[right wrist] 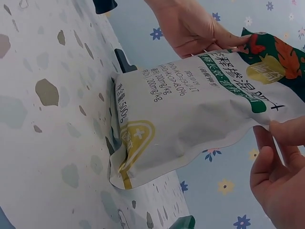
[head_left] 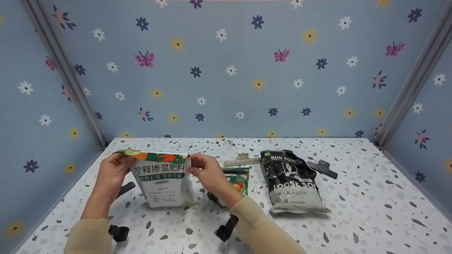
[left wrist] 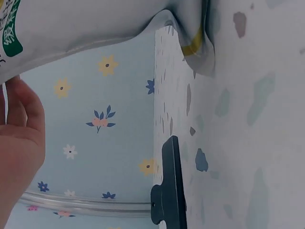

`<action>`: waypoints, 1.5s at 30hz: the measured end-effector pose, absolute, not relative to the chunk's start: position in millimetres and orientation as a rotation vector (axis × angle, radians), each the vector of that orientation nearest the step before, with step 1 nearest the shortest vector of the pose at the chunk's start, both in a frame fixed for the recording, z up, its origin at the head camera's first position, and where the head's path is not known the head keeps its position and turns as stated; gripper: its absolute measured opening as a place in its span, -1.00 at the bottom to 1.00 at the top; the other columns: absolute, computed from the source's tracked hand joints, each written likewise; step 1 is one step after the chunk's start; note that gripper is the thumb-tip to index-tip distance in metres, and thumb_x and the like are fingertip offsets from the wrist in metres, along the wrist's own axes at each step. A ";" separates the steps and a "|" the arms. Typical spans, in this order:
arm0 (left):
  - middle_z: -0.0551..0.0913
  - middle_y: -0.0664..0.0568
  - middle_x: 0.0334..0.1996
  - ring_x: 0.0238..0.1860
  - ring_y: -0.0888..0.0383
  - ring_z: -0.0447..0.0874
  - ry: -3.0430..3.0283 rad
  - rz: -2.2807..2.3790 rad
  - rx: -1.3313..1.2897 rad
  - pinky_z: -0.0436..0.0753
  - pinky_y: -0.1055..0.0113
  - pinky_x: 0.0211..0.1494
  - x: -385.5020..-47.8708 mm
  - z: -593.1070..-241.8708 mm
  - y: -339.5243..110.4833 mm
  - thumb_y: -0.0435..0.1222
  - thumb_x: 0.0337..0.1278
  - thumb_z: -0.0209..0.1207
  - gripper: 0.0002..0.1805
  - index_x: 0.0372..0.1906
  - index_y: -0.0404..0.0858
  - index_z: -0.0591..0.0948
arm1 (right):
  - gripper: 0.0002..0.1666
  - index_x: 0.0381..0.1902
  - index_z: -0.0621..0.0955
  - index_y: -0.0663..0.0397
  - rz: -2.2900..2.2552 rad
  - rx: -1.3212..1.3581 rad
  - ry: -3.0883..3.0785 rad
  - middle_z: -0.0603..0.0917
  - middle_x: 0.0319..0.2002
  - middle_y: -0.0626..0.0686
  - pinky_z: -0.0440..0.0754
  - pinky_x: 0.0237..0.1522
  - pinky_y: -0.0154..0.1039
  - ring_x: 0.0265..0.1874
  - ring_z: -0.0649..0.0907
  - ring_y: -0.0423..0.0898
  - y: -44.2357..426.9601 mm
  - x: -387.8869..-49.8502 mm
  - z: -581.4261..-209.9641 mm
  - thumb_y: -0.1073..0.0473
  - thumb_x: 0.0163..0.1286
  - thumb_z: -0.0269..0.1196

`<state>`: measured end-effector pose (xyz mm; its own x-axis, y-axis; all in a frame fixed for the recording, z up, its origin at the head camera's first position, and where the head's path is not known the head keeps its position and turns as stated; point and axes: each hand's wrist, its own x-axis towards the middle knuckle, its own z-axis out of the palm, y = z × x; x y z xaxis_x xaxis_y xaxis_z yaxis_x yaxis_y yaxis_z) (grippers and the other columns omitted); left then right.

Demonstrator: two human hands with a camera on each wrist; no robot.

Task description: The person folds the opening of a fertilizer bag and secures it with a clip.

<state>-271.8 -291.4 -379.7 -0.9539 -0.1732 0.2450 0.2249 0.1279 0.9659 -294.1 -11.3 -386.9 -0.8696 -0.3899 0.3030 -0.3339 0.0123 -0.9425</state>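
Beige sleeves (head_left: 263, 227) lead to left hand (head_left: 113, 171) and right hand (head_left: 209, 173), pinching the white bag's (head_left: 164, 194) top (folding, apparently); next calls for even creasing.

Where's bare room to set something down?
Free: speckled white tabletop right of the rightmost black plastic clip, or in front of the black-grey plastic bag. Crowded: between it and the white-green plastic bag: the right hand, green packet.

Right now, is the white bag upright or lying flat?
Upright: the white bag has its bottom on the table, left hand and right hand gripping its top.
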 end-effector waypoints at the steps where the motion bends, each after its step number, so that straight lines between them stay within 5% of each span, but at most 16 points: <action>1: 0.68 0.29 -0.22 -0.10 0.33 0.62 -2.148 -1.880 -0.066 0.55 0.51 0.01 -271.5 -379.2 -290.5 -0.19 0.37 0.21 -0.71 0.03 -0.30 0.59 | -0.67 0.02 0.68 0.09 -2.031 -0.782 2.204 0.72 -0.16 -0.05 0.62 -0.14 -0.23 -0.12 0.67 -0.18 -10.9 -294.3 -387.2 0.47 0.39 0.21; 8: 0.66 0.21 -0.14 -0.05 0.25 0.57 -2.113 -1.990 -0.151 0.51 0.47 0.08 -268.1 -378.9 -287.9 -0.18 0.31 0.24 -0.71 0.08 -0.10 0.55 | -0.65 0.03 0.68 0.05 -2.024 -0.734 2.211 0.71 -0.16 -0.06 0.63 -0.08 -0.01 -0.13 0.67 -0.16 -10.2 -294.8 -387.8 0.47 0.39 0.21; 16: 0.53 0.06 -0.04 0.04 0.15 0.48 -2.079 -2.039 -0.275 0.42 0.36 0.13 -265.1 -375.8 -286.2 -0.06 0.56 -0.08 -0.60 0.18 -0.26 0.45 | -0.64 0.06 0.68 0.00 -1.996 -0.711 2.220 0.71 -0.18 -0.07 0.60 -0.23 -0.26 -0.16 0.66 -0.16 -8.3 -293.4 -385.9 0.43 0.40 0.22; 30: 0.59 0.11 -0.09 -0.02 0.16 0.51 -2.084 -2.029 -0.183 0.50 0.39 0.07 -272.9 -374.9 -283.9 -0.03 0.44 0.11 -0.64 0.05 -0.22 0.53 | -0.66 0.05 0.68 0.00 -2.011 -0.695 2.182 0.70 -0.16 -0.05 0.62 -0.15 -0.19 -0.14 0.66 -0.14 -6.3 -296.6 -387.6 0.39 0.37 0.28; 36: 0.62 0.15 -0.12 -0.01 0.18 0.52 -2.055 -2.055 -0.152 0.48 0.40 0.09 -275.6 -374.5 -282.5 -0.03 0.41 0.13 -0.67 0.01 -0.19 0.55 | -0.38 0.20 0.59 0.00 -1.992 -0.762 2.135 0.66 -0.05 -0.06 0.64 -0.07 -0.17 -0.05 0.62 -0.12 -5.4 -298.9 -383.5 0.46 0.18 0.39; 41: 0.63 0.16 -0.12 -0.02 0.20 0.53 -2.034 -2.056 -0.158 0.48 0.41 0.08 -275.5 -375.1 -282.7 -0.06 0.41 0.14 -0.68 0.02 -0.20 0.55 | -0.11 0.41 0.41 -0.28 -1.977 -0.823 2.078 0.50 0.21 -0.06 0.59 0.01 -0.10 0.13 0.51 -0.10 -0.1 -297.4 -374.3 0.22 0.16 0.51; 45: 0.64 0.17 -0.13 -0.02 0.21 0.54 -2.022 -2.078 -0.153 0.49 0.41 0.08 -273.1 -378.0 -283.7 -0.09 0.41 0.14 -0.70 0.02 -0.21 0.56 | -0.13 0.43 0.37 -0.33 -1.976 -0.868 2.169 0.50 0.23 -0.11 0.50 0.13 -0.08 0.16 0.49 -0.14 0.4 -293.4 -365.7 0.05 0.21 0.49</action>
